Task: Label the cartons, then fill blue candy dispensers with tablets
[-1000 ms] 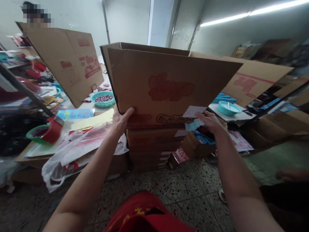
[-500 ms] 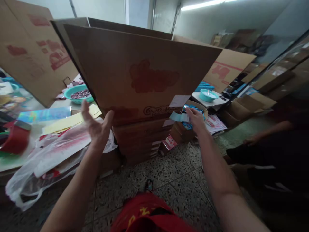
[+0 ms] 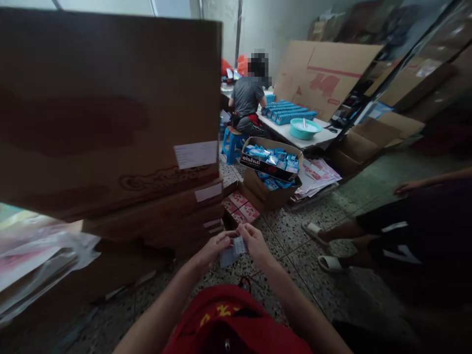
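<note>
Both hands are together in front of my red apron (image 3: 221, 314). My right hand (image 3: 255, 244) pinches a small strip of labels (image 3: 239, 245), pale with dark print. My left hand (image 3: 214, 247) is closed at the strip's other side, fingertips against it, and a bluish end hangs below. To the left stands a large brown carton (image 3: 73, 73) on a stack of flattened-looking cartons (image 3: 155, 211). A white printed label (image 3: 196, 155) is on its lower right corner, and more white labels show on the cartons beneath.
An open box of pink packages (image 3: 239, 206) sits on the floor ahead, beside boxes of blue packets (image 3: 275, 158). Behind, a seated person (image 3: 248, 96) works at a table with a turquoise basin (image 3: 305, 129). Another person in dark shorts (image 3: 387, 236) stands at right.
My hands came away from the carton and met at my waist, the left closing from spread fingers onto the label strip. The view turned right, showing the seated person and more boxes.
</note>
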Available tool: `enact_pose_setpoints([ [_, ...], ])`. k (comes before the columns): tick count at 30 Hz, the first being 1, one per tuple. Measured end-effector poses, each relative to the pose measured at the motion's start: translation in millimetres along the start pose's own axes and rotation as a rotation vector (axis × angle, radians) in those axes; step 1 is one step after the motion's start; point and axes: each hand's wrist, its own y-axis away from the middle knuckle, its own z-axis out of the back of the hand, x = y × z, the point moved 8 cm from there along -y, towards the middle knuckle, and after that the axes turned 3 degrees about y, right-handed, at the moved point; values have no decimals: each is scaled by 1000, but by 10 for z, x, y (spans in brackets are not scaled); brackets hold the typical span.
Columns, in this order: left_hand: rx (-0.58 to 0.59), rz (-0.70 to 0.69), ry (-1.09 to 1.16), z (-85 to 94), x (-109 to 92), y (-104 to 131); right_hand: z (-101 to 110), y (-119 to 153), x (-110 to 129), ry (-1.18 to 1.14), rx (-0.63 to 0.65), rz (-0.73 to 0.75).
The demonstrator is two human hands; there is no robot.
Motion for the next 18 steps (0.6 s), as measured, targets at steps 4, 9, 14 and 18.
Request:
enact_pose_setpoints([
  [4,20,188,-64,-460,176,-521,734,-143,-137,-75,-80,-91],
  [9,26,196,-252,-794,167,-1048,1399,-280,-444,-122,-102,-222],
  [14,117,223,-305,-954,99,-1482,1655,-379,-619,-183,-51,-310],
  [18,207,172,-362,-1032,-47,-1767,1720,-455,-572,-234,-15,-340],
])
